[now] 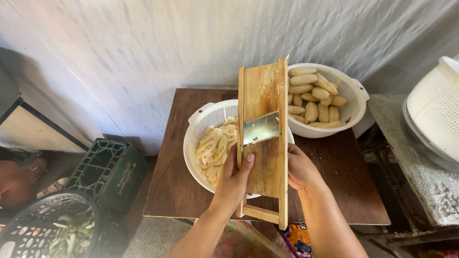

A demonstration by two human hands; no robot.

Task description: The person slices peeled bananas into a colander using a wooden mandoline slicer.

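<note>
A long wooden slicer board [264, 91] with a metal blade [260, 128] across its middle lies tilted over a white colander [198, 125] that holds pale banana slices [216, 148]. My left hand [233, 180] grips the board's left rail, thumb on its top face. My right hand [301, 168] holds the right rail, fingers tucked beneath the board. Behind and to the right, a second white colander [355, 91] is filled with several peeled whole bananas [314, 98]. Both colanders stand on a small dark wooden table [165, 188].
A green plastic crate [111, 173] and a black basket of peels [48, 228] sit on the floor at left. A rough stone ledge [423, 177] at right carries an upturned white colander in a metal bowl [435, 114]. A wall stands close behind.
</note>
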